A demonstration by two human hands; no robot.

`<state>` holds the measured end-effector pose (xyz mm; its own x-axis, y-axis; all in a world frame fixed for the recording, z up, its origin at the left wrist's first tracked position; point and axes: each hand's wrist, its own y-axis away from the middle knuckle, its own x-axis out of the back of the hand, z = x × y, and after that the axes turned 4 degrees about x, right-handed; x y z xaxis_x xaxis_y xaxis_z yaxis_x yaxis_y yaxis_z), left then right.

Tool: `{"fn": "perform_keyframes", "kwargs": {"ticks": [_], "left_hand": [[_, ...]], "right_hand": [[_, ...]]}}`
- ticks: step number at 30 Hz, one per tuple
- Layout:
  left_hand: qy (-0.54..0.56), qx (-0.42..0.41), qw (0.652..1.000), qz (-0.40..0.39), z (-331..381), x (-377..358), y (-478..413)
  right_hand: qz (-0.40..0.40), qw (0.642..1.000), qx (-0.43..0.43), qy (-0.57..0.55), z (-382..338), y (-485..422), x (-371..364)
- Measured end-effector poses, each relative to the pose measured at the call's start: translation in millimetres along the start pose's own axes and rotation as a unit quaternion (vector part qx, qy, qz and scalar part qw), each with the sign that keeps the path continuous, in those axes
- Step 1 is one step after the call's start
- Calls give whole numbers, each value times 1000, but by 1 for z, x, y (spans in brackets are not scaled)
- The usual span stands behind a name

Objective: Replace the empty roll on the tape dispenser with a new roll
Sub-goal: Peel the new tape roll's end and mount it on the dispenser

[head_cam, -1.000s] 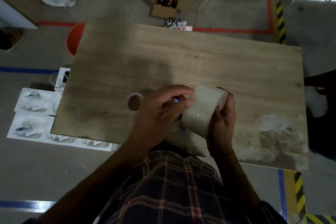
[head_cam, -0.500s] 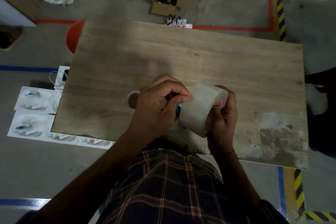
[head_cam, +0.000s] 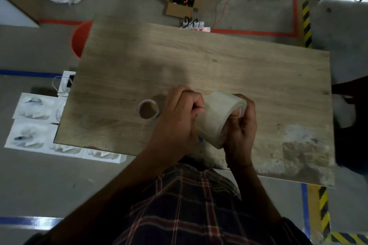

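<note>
The wooden table is carrying the whole job near its front edge. Above it, the right hand is wrapping its fingers around the far end of the new tape roll, clamping it and holding it tilted off the tabletop. The left hand is curling tightly at the roll's near rim and seems to be pinching it there. The empty core is lying flat on the table just left of the left hand, so the old roll is judged to be already off. A blue sliver is peeking out below the roll between the hands. It is probably the dispenser, though it is mostly hidden. The new roll is looking not yet seated. Seating it and threading the tape are remaining.
</note>
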<state>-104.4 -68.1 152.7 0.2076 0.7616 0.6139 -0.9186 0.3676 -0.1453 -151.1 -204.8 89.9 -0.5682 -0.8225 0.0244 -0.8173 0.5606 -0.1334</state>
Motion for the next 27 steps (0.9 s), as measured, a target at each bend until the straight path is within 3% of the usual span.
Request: {"fn": "perform_keyframes", "kwargs": {"ticks": [6,13,17,22,27], "left_hand": [[152,72,986,-10,-6,6,-2],[165,38,985,7,-9,4,-11],[204,71,976,27,-7,0,-8],[145,92,984,40,-4,-9,-4],[55,61,995,50,-4,-13,-2]], "right_hand": [[6,1000,2,-3,1,-3,3],[-11,1000,19,-5,0,-2,5],[8,999,35,29,-3,-1,6],[29,997,37,61,-2,1,5],[18,997,25,76,-1,2,1]]}}
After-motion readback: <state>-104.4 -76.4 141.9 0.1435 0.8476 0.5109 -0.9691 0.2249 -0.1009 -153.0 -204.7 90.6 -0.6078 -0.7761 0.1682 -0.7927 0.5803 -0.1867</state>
